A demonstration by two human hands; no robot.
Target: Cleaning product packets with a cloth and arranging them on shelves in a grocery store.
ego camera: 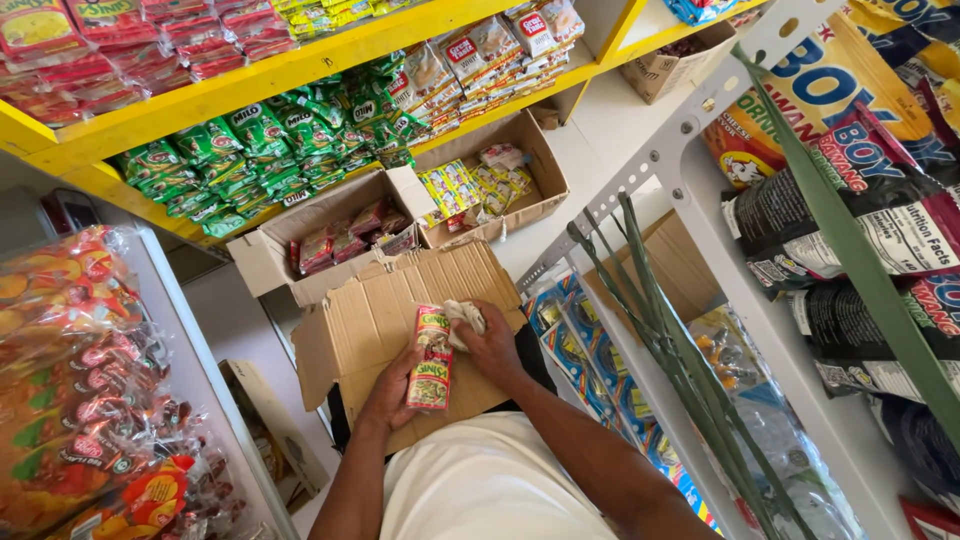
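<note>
1. Hands: the left hand (392, 385) is closed around the lower half of a small red, green and yellow printed packet (431, 358), holding it upright with its face toward the camera, apparently so the surface is exposed. The right hand (492, 345) is closed on a crumpled off-white cloth (465, 316) and presses it against the packet's upper right edge. The packet is thus between both hands, above the lap.
2. Support: a flattened brown cardboard sheet (400, 300) lies under both hands and serves as a bench-like work surface across the person's lap.
3. Right side: a white perforated metal rack (650, 165) carries large dark printed bags (850, 210), standing on edge so their fronts show. Green straps (660, 330) hang down the rack.
4. Left side: clear bags of orange and red snacks (70, 350) are stacked on a white shelf, close by.
5. Floor beyond: two open brown cardboard boxes stand side by side, one with red sachets (345, 240), one with yellow sachets (470, 190), flaps folded out for access.
6. Far: yellow wooden shelving (300, 75) holds rows of green sachets (260, 150) and red packets (150, 40), laid overlapping.
</note>
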